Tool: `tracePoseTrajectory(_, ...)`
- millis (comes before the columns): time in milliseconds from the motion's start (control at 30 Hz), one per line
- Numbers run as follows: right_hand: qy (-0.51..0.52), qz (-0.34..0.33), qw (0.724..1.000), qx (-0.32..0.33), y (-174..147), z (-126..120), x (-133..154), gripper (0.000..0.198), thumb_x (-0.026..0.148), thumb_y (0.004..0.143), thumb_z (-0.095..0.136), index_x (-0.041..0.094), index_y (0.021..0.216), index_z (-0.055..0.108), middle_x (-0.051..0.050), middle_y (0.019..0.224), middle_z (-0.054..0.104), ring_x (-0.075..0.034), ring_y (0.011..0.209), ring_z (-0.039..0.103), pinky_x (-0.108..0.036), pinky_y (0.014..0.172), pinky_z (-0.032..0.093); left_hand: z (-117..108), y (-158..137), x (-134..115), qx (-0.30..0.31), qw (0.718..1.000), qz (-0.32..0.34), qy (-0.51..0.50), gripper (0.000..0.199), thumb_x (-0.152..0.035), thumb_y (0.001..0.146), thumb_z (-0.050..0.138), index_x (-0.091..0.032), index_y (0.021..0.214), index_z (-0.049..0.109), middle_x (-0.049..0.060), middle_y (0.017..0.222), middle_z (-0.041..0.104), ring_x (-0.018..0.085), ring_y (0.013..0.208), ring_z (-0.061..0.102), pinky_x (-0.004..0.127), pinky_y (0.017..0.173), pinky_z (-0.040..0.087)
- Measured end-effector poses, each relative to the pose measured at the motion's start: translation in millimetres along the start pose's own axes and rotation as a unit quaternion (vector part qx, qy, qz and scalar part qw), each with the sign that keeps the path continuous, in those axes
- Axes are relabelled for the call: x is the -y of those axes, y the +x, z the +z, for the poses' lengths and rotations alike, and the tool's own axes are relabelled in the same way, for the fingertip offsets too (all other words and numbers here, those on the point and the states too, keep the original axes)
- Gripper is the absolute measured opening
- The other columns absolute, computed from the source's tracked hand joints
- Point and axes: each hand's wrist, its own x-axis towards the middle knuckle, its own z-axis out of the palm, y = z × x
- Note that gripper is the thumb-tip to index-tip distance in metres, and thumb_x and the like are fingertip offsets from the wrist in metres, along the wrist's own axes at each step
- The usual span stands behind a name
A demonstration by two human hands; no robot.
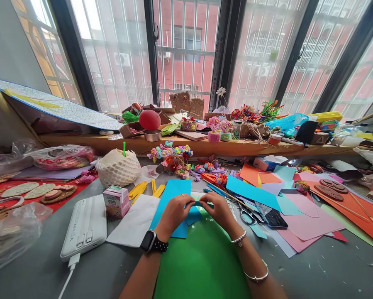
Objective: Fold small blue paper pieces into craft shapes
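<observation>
My left hand (177, 211) and my right hand (219, 209) meet near the middle of the table, fingertips pinched. Between them they hold a small strip of blue paper (199, 204), mostly covered by the fingers. Another small blue paper piece (193, 216) lies just below the fingertips. Beside and partly behind my left hand rests a larger blue paper sheet (177, 189). Under my forearms is a glossy green surface (201, 265). Right of my right hand lie scissors (247, 216), a thin wooden stick (236, 198) and a dark phone (271, 216).
On the left are a white power bank (85, 226) with a cable, a small pink carton (116, 201), a white napkin (135, 220) and a net-wrapped coconut (118, 168). Yellow paper strips (138, 191) lie behind. Coloured paper sheets (310, 220) spread rightward. A crowded ledge (186, 143) runs below the window.
</observation>
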Motion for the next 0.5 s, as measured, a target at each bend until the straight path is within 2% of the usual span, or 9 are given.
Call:
tracePoseTrajectory(167,-0.035,0.046,0.998,-0.018,-1,-9,-18,0.011,0.021,0.075,0.049,0.018,0.072,0.059,-0.003,0.069,0.061,-0.017,0.067,0.055,-0.027,0.062,0.041,-3,1,6,-0.022,1.000,-0.014,0.010,0.016,-0.020,0.077,0.044,-0.017,0.080,0.060,0.005,0.081,0.064,0.016,0.077,0.057,0.026,0.071,0.042)
tracePoseTrajectory(300,-0.067,0.096,0.989,-0.088,-3,-17,-28,0.014,0.022,0.077,0.045,0.017,0.072,0.058,-0.006,0.072,0.061,-0.018,0.067,0.054,-0.029,0.063,0.041,-5,0,9,-0.038,0.999,-0.022,0.017,0.017,-0.020,0.078,0.044,-0.016,0.080,0.060,0.005,0.081,0.064,0.017,0.077,0.057,0.027,0.071,0.042)
tracePoseTrajectory(367,-0.050,0.083,0.990,-0.099,-2,-15,-24,0.014,0.022,0.078,0.045,0.016,0.075,0.058,-0.006,0.074,0.060,-0.018,0.070,0.054,-0.029,0.064,0.042,-4,-1,7,-0.032,0.999,-0.019,0.014,0.017,-0.020,0.078,0.045,-0.015,0.080,0.060,0.006,0.081,0.064,0.017,0.077,0.057,0.027,0.071,0.042)
tracePoseTrajectory(433,-0.022,0.025,0.998,-0.052,-1,-10,-16,0.011,0.023,0.076,0.049,0.018,0.076,0.058,-0.005,0.077,0.061,-0.018,0.076,0.054,-0.029,0.069,0.041,-2,-1,2,-0.019,1.000,-0.008,0.007,0.017,-0.020,0.078,0.044,-0.016,0.081,0.060,0.005,0.081,0.064,0.017,0.077,0.057,0.027,0.070,0.042)
tracePoseTrajectory(500,-0.013,-0.006,1.000,-0.007,0,-5,-8,0.008,0.022,0.074,0.052,0.018,0.075,0.059,-0.004,0.076,0.061,-0.017,0.074,0.054,-0.027,0.068,0.041,-1,-1,-1,-0.011,1.000,0.001,0.003,0.018,-0.019,0.078,0.043,-0.016,0.082,0.060,0.005,0.080,0.064,0.016,0.077,0.057,0.026,0.069,0.042)
